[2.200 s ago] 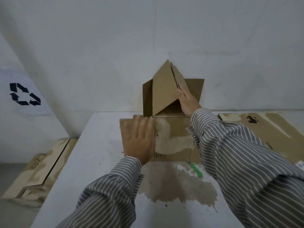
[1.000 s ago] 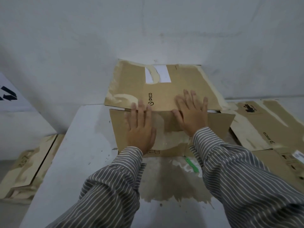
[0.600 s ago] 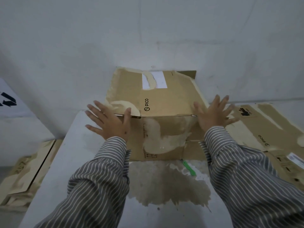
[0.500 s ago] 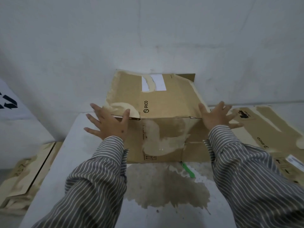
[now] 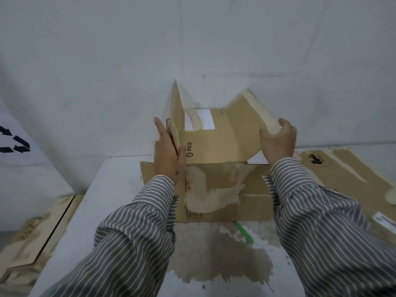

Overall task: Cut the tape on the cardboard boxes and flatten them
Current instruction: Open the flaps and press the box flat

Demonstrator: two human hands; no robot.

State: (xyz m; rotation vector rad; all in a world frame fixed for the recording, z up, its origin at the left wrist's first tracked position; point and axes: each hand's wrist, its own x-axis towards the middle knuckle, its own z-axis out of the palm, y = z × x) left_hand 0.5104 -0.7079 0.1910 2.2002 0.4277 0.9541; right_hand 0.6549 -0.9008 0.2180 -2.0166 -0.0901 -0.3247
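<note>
Box [image 5: 214, 185] lay mostly flattened on the white table [image 5: 111, 189], at its far end near the wall [image 5: 192, 39]. Near panel flat on the table; far panel, printed PICO with a white label [image 5: 203, 122], rose at a slant. Two side flaps were lifted: left flap [image 5: 176, 116] stood nearly upright, right flap [image 5: 244, 123] angled up and outward.

Left hand [image 5: 169, 155] held the left flap, fingers straight along its outer face, thumb across the inner side. Right hand [image 5: 278, 140] gripped the right flap's outer edge, fingers curled over it, thumb on the near face. Both arms in grey striped sleeves.

Green cutter [image 5: 243, 231] lay on the table just by the box's near edge, half tucked under it, beside a brown stain [image 5: 214, 260]. More flattened cardboard [image 5: 342, 174] lay to the right on the table; another stack [image 5: 32, 239] on the floor, left.
</note>
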